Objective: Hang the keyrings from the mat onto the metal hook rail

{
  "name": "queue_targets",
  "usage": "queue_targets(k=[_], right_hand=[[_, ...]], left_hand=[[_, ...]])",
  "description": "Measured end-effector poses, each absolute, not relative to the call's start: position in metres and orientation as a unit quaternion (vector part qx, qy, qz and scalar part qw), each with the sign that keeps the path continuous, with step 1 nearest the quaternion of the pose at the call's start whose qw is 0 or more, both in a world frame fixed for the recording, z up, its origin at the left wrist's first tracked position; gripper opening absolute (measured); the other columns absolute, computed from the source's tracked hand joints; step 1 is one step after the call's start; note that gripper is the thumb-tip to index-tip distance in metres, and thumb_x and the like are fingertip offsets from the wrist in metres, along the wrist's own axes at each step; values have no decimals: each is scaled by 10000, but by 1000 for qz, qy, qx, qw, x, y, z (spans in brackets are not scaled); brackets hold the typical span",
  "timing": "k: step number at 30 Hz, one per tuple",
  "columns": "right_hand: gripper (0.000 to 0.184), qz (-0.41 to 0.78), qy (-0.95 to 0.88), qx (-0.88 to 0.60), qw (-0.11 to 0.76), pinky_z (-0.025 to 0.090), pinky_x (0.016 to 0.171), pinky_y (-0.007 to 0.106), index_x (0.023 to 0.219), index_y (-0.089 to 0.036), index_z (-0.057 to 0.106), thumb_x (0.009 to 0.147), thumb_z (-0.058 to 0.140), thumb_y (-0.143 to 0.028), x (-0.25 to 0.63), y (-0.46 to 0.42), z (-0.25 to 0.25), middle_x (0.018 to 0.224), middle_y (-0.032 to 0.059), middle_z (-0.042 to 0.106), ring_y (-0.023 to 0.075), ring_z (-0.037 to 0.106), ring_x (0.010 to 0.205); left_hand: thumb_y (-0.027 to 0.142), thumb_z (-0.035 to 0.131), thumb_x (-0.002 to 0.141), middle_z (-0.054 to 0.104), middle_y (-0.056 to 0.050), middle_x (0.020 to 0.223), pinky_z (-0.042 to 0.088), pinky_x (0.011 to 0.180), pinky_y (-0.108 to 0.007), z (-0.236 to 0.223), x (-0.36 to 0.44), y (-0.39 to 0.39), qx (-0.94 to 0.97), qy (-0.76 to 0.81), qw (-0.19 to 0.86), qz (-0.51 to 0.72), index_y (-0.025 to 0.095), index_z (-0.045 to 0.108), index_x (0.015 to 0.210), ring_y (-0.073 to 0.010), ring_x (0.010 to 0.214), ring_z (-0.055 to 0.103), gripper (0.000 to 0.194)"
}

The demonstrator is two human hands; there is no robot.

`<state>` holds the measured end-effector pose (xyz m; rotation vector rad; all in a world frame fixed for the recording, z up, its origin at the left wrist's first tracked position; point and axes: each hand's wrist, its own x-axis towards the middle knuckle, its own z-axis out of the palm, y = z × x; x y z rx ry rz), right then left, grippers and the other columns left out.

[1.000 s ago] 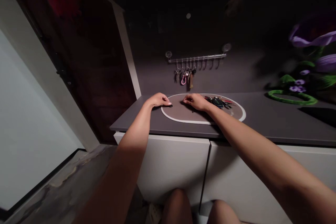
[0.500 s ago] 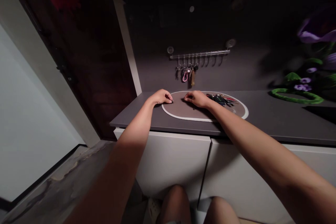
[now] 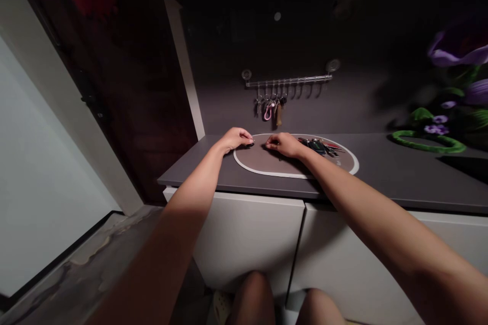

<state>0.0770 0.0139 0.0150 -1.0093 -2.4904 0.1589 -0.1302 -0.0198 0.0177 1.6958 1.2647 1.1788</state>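
Note:
My left hand [image 3: 237, 138] is over the left end of an oval brown mat [image 3: 263, 162] with a white rim. Its thumb and fingers pinch a small dark, shiny piece [image 3: 250, 144], too small to name. A short gap away, my right hand [image 3: 282, 144] is low over the mat's middle, fingertips closed together. Whatever those fingers hold is hidden, though a tiny dark bit [image 3: 280, 159] shows below the palm. Just right of that hand lies a pile of keys and fobs [image 3: 318, 147], with something red among them.
A clear hook rail [image 3: 293, 80] on the dark wall carries several hanging keys [image 3: 269, 106] at its left part. Purple flowers with a green ring base [image 3: 427, 142] stand on the grey counter [image 3: 385, 172] at right. White cabinet doors [image 3: 247, 233] lie below.
My left hand has shifted slightly, and more of the small dark piece shows at its fingertips. My right hand stays nearly where it was. The view has tilted a little.

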Motion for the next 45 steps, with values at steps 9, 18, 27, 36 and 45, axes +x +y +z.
queue_targets(k=[9,18,27,36,45], right_hand=[[252,212,-856,-339,327,423,710,248,830,-143,646,691,605,-349,74,5,18,817,37,663,130,572,727],[346,365,-803,-281,379,431,639,243,820,-110,619,637,644,-403,70,7,15,712,30,619,88,512,616],[357,375,-791,-278,396,369,560,217,772,-110,592,639,618,-441,71,1,18,595,-21,531,64,435,541],[354,387,-777,-262,421,378,585,221,738,-121,566,632,614,-455,74,5,17,622,-18,530,68,448,569],[276,429,-696,-273,508,447,689,236,720,-177,511,633,613,-418,80,14,29,730,-12,524,79,493,666]], left_hand=[[71,691,616,611,-15,602,501,645,-238,21,-114,-27,569,442,459,519,77,585,718,-76,540,587,147],[75,685,639,612,-10,647,523,761,-265,18,-110,-25,550,416,494,529,86,568,722,-82,621,617,144],[60,666,656,615,-5,666,512,807,-275,16,-106,-26,549,398,512,527,83,557,740,-82,649,626,140],[87,693,634,611,-6,672,518,717,-243,16,-96,-28,543,391,505,545,96,553,750,-74,624,609,182],[235,657,688,612,-20,717,448,580,-179,34,-72,-14,549,428,422,581,119,588,791,-61,618,564,170]])
